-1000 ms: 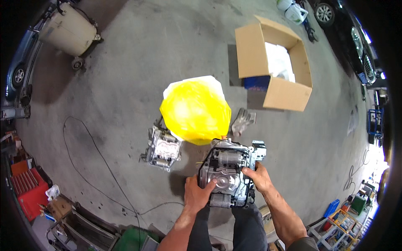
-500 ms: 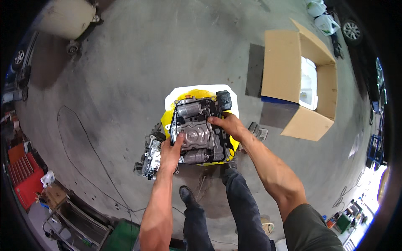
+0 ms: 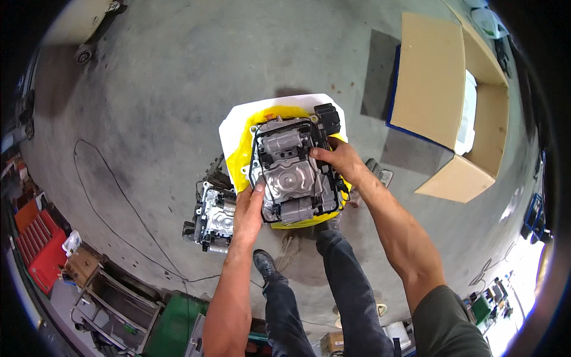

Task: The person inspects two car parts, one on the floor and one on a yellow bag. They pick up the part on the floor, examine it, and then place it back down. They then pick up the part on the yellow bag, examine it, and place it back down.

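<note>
Both hands are closed on a transmission mechatronic unit (image 3: 289, 181), a grey metal block with round cylinders, a stamped cover, a black gasket and a black connector at its far right corner. My left hand (image 3: 248, 213) grips its near left edge, thumb on top. My right hand (image 3: 340, 159) holds the right side, its thumb over the black plastic part; the fingers beneath are hidden. Under the unit are a yellow plastic bag (image 3: 241, 156) and a white foam tray (image 3: 233, 122). A second, similar mechatronic unit (image 3: 218, 219) sits to the left, partly behind my left hand.
An open cardboard box (image 3: 431, 77) with a white foam insert (image 3: 467, 116) stands at the far right. A thin cable (image 3: 128, 205) loops over the floor at left. A red cabinet (image 3: 41, 253) and a metal cart (image 3: 119, 306) are at lower left. My legs stand close below.
The held unit has shifted right relative to the foam tray, uncovering more yellow plastic on the left. Both hands keep their grip. The view has shifted, so the box appears farther right.
</note>
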{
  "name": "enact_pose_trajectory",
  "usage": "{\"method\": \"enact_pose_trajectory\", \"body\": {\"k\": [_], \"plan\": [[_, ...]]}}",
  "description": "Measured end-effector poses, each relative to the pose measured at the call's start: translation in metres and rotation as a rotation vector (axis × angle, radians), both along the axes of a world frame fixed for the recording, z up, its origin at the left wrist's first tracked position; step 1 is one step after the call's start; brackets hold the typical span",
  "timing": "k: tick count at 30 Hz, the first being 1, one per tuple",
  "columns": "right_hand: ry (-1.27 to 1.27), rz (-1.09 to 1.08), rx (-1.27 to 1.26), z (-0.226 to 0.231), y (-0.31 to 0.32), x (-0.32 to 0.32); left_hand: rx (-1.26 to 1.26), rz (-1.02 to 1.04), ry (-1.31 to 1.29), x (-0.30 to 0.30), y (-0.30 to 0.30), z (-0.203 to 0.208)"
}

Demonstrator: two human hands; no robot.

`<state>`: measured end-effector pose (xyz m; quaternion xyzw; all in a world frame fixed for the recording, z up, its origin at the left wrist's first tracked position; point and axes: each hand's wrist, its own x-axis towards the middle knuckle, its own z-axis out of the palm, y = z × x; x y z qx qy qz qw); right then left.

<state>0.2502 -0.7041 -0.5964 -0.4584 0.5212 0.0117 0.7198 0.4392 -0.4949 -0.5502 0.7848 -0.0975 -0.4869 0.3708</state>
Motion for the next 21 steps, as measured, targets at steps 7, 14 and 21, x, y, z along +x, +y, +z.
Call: {"method": "enact_pose_trajectory", "body": {"k": [7, 14, 21], "plan": [[-0.043, 0.053, -0.042, 0.009, -0.002, -0.007, 0.015, 0.241, 0.106, -0.015, 0.006, 0.0], [0.19, -0.097, -0.51, 0.023, 0.04, -0.034, 0.105, -0.031, -0.342, -0.019, -0.009, 0.011], [0.198, 0.085, -0.837, 0.065, 0.051, -0.009, 0.211, -0.178, -0.445, -0.015, -0.038, 0.02]]}}
